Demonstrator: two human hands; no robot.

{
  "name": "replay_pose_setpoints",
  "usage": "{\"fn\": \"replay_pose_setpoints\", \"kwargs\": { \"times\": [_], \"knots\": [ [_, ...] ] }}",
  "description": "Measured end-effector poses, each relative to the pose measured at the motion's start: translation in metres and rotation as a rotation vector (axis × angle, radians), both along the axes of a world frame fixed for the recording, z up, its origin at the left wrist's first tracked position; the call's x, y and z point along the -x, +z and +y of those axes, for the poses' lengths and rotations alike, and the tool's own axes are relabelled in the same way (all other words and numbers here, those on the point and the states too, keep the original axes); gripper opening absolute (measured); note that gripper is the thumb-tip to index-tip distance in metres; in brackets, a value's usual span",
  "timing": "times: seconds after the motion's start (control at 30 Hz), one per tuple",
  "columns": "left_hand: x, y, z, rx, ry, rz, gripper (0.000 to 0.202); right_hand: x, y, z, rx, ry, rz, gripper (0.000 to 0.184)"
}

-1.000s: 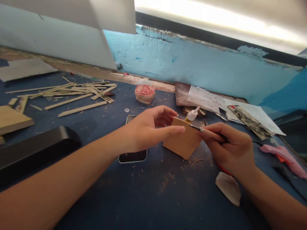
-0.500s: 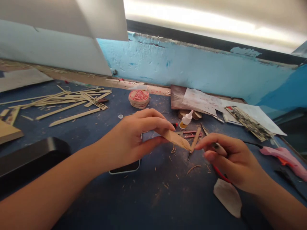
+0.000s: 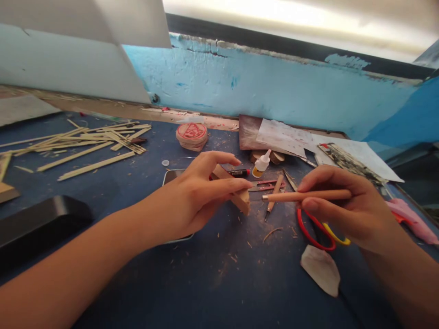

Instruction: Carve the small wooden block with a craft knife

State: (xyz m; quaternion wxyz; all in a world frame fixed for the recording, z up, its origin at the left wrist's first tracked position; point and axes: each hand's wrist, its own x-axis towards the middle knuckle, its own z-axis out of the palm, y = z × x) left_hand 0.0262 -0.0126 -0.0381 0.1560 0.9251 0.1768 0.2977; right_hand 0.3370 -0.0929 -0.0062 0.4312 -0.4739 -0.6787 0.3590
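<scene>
My left hand [image 3: 197, 196] is closed on a small wooden block [image 3: 243, 201], gripping it between thumb and fingers above the blue table. My right hand [image 3: 353, 210] pinches a slim wood-handled carving tool [image 3: 308, 196] with a metal collar at its left end. That end points toward the block, with a gap between them. A similar wood-handled tool [image 3: 275, 195] lies on the table between my hands. Beneath my right hand are red-and-yellow scissors [image 3: 301, 230], partly covered. A phone [image 3: 168, 176] lies under my left hand, mostly hidden.
Behind the hands stand a glue bottle [image 3: 261, 165], a marker [image 3: 241, 172] and a round wooden piece with a red drawing [image 3: 192, 136]. Thin wooden sticks [image 3: 99, 157] are piled at left. A whitish flat piece [image 3: 321, 269] lies front right, and a black object [image 3: 48, 230] front left.
My right hand has drawn back from the block, and its tool has swung from end-on to nearly level. The block has tilted in my left fingers. The view has shifted slightly.
</scene>
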Motion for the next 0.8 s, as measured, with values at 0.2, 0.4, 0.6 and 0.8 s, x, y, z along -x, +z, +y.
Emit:
{"fn": "replay_pose_setpoints", "kwargs": {
  "times": [0.2, 0.4, 0.6, 0.8],
  "knots": [
    [0.003, -0.002, 0.003, -0.031, -0.029, 0.078, 0.053, 0.001, -0.005, 0.002, -0.235, 0.091, -0.072, 0.015],
    [-0.002, -0.01, 0.005, 0.051, -0.014, 0.094, 0.054, 0.011, -0.01, 0.001, -0.48, 0.25, -0.205, 0.024],
    [-0.007, -0.009, 0.005, 0.098, -0.04, 0.098, 0.048, 0.025, -0.013, -0.004, -0.396, 0.113, -0.219, 0.016],
    [-0.006, -0.012, 0.007, 0.127, -0.045, 0.102, 0.049, 0.033, -0.013, 0.004, -0.228, 0.083, -0.025, 0.008]
  ]
}}
